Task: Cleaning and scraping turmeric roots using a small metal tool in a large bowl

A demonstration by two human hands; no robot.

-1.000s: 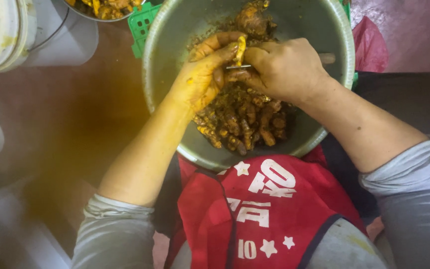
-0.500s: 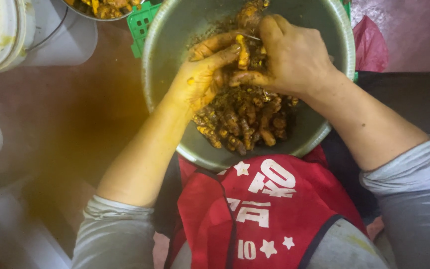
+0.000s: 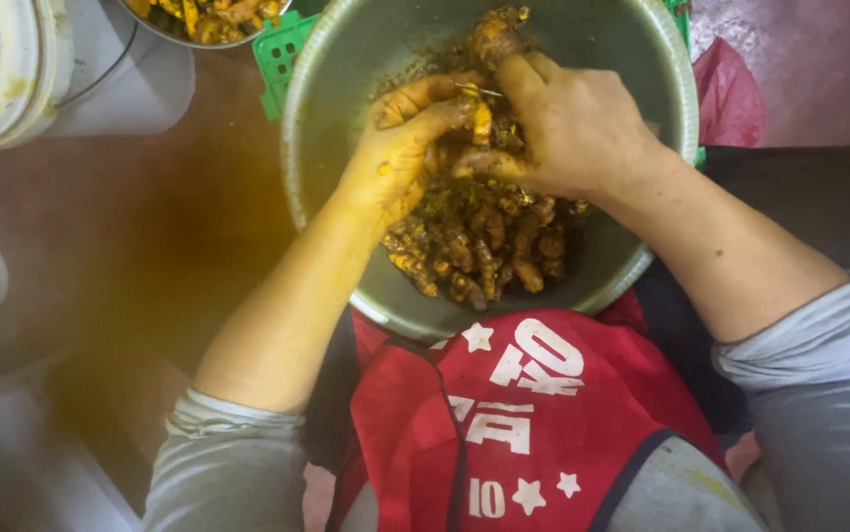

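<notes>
**Two hands working a turmeric root over a metal bowl**

Seen from above, a person sits with a large round metal bowl resting on their lap, above a red apron with white stars. The bowl holds a heap of knobbly brown and orange turmeric roots, piled toward the near side.

The left hand, stained deep yellow, reaches in from the lower left. Its grip is closed: the fingers curl around one small orange turmeric piece held upright just above the heap, between the two hands.

The right hand comes in from the right and touches the left hand. Its grip is also closed, with the thumb pressed low against the same piece and the fingers folded over the top. A thin metal blade shows at its fingertips, lying against the top of the piece; the handle is hidden inside the fist.

Both forearms are bare, with grey sleeves pushed up to the elbows.

Beyond the bowl, at the top left, the edge of a second bowl of orange roots sits beside a green plastic crate. A white bucket stands at the far left on a wet brown floor
</notes>
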